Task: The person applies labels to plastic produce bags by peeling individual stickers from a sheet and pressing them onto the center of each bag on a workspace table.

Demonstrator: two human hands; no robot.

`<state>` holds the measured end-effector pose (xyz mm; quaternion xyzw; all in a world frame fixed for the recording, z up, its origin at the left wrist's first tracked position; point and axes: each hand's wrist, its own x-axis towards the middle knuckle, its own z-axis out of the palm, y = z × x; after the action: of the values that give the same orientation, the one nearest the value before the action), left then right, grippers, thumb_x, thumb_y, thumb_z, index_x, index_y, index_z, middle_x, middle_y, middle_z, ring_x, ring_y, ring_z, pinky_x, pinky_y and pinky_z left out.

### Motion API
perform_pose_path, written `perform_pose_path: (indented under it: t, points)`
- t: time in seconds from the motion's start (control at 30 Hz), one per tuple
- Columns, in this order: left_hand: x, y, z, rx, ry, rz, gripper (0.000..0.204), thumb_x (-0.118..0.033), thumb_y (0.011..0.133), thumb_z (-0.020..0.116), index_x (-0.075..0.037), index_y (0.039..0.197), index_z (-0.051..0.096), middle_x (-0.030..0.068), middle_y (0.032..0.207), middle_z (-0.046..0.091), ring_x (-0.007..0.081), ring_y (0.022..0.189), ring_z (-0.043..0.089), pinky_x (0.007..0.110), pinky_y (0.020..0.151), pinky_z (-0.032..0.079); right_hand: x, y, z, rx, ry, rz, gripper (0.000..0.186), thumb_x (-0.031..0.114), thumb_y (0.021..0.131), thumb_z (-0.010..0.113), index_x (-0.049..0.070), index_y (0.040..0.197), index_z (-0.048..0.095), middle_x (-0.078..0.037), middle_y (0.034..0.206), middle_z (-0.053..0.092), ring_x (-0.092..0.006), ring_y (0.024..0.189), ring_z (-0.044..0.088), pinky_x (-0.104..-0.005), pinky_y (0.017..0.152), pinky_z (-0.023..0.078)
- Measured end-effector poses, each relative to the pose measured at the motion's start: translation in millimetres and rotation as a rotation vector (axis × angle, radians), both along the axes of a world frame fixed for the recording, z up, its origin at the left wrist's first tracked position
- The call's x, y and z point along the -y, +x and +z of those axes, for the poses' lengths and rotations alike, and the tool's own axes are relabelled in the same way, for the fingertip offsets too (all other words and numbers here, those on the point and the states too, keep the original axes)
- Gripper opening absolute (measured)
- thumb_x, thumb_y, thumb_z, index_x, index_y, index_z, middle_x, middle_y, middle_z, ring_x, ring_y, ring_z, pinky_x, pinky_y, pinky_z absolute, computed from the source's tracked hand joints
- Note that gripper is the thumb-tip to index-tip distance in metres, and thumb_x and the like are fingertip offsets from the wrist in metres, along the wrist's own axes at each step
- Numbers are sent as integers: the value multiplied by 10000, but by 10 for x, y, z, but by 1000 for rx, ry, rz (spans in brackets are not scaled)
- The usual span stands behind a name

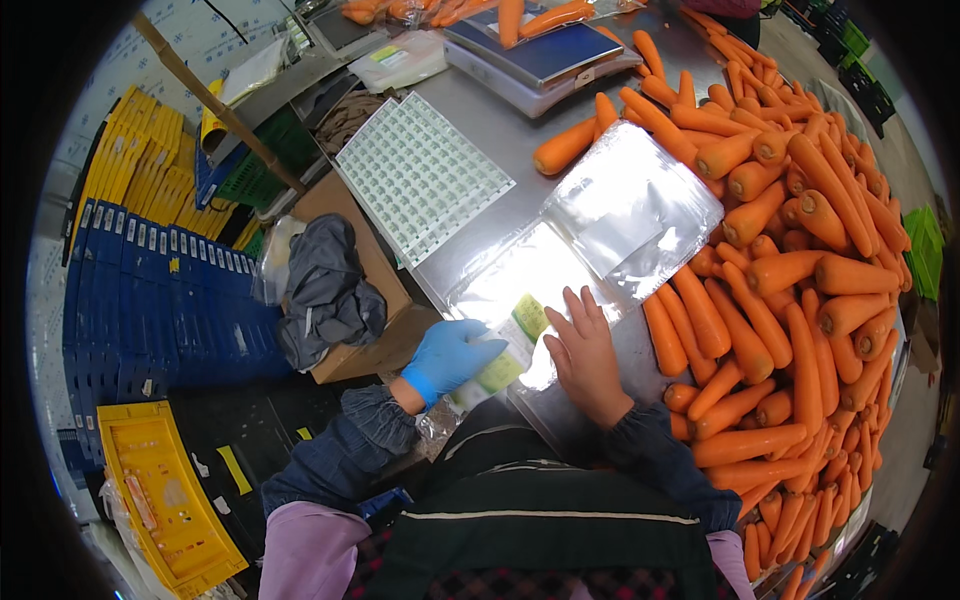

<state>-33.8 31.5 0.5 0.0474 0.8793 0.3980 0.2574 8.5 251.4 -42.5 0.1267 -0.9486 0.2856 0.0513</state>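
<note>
A: Where's the green-and-white label (518, 342) lying?
B: On clear film (525, 262), 3 o'clock from your left hand (452, 360), 9 from your right hand (585, 357). Your left fingers are sitting curled, thumb toward the label (can't tell if they're pinching it). Your right fingers are hanging spread, gripping nothing.
A: Tips?
B: If you're smoothing, anchor its left edge; press from middle outward.

Yellow-green label (530, 316), orange carrots (800, 272)
</note>
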Motion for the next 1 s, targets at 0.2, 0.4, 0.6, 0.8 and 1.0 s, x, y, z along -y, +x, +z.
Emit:
perform_pose_path:
  t: [0.2, 0.4, 0.6, 0.8, 1.0]
  points:
    - [-396, -200, 51, 104, -114, -14, 507, -437, 801, 631, 62, 881, 659, 237, 771, 649, 316, 713, 658, 366, 682, 512, -94, 41, -222, 13, -143, -106, 543, 119, 776, 711, -25, 1253, 496, -216, 1394, 399, -405, 1305, 346, -429, 1052, 335]
    - [-307, -332, 2, 191, 438, 117, 360, -286, 830, 661, 72, 862, 663, 139, 775, 676, 163, 667, 638, 292, 620, 494, -43, 7, -159, -1, -206, -130, 703, 81, 724, 745, -26, 1331, 407, -222, 1390, 401, -388, 1306, 352, -410, 1054, 336]
    - [-238, -505, -73, 280, 473, 167, 239, -131, 828, 693, 69, 958, 671, 108, 871, 694, 133, 701, 655, 237, 648, 518, -107, -4, -122, 35, -562, -284, 591, -25, 801, 615, -42, 1347, 386, -199, 1357, 443, -315, 1247, 459, -359, 1018, 386]
    - [-280, -482, -646, 192, 115, 68, 269, -195, 801, 705, 58, 892, 692, 99, 788, 694, 140, 652, 645, 257, 605, 510, -147, 0, -124, 80, -783, -324, 428, -65, 853, 522, -34, 1276, 470, -190, 1272, 525, -263, 1235, 487, -315, 970, 437]
    - [-326, -500, -477, 181, -43, 0, 327, -255, 785, 706, 55, 889, 699, 105, 756, 687, 149, 637, 634, 277, 613, 508, -31, -150, 9, -82, -184, 17, 378, 116, 877, 560, 14, 1240, 531, -171, 1330, 489, -354, 1211, 464, -396, 991, 386]
